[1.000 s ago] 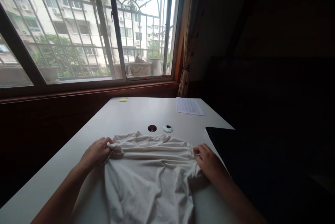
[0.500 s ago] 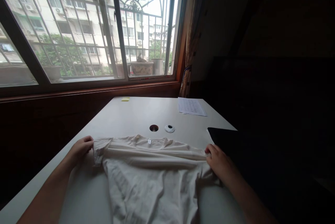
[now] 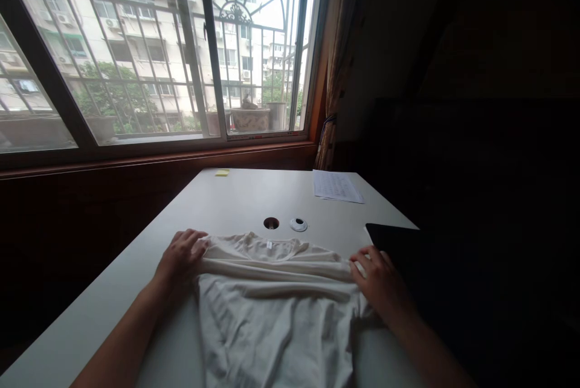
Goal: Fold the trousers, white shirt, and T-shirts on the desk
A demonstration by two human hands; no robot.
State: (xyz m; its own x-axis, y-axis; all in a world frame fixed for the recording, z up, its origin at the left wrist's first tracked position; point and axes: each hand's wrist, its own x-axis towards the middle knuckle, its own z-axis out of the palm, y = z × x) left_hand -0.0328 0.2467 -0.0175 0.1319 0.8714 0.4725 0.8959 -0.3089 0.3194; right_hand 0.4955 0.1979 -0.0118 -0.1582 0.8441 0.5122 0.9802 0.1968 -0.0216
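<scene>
A cream-white T-shirt (image 3: 276,315) lies spread on the white table (image 3: 244,197), its collar and small neck label toward the window. Loose folds cross its chest and run down its body. At the left shoulder, my left hand (image 3: 181,255) has its fingers bent over the fabric, and the left sleeve is mostly hidden beneath it. My right hand (image 3: 380,276) pinches the cloth at the right shoulder between thumb and fingers. Part of the right sleeve hangs out under that hand.
Beyond the collar are a round hole (image 3: 271,223) in the tabletop and a white ring-shaped cover (image 3: 298,225). Papers (image 3: 338,186) and a yellow sticky note (image 3: 222,173) lie at the far edge. A dark flat object (image 3: 389,237) sits by my right hand.
My left hand has moved inward from the left sleeve's end to the shoulder, the sleeve now tucked under it. My right hand has shifted slightly inward along the shoulder. The view has turned slightly.
</scene>
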